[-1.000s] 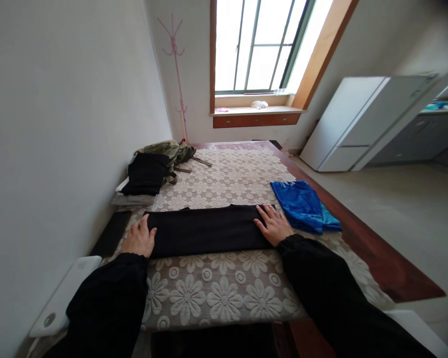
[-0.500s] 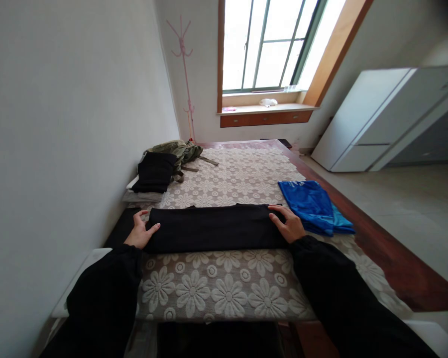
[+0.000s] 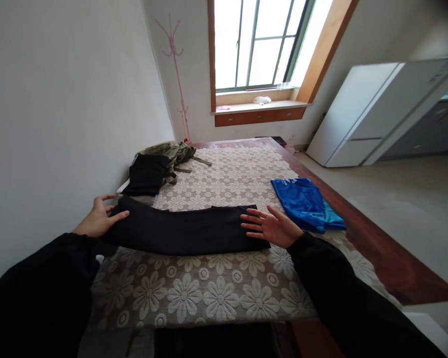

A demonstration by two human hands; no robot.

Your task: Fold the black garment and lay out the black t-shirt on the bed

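A long folded black garment (image 3: 186, 229) lies across a table covered by a cream floral lace cloth (image 3: 216, 288). My left hand (image 3: 97, 219) grips the garment's left end and holds it lifted off the table, near the wall. My right hand (image 3: 271, 226) hovers just above the garment's right end, fingers spread, holding nothing. Both my arms wear black sleeves.
A folded blue cloth (image 3: 302, 203) lies right of my right hand. A stack of black clothing (image 3: 147, 174) and an olive garment (image 3: 171, 151) sit at the far left. The white wall (image 3: 59, 124) runs close on the left. A white cabinet (image 3: 373, 109) stands at right.
My left hand has taken the garment's left end and lifted it toward the wall. My right hand has come off the right end and opened above it.
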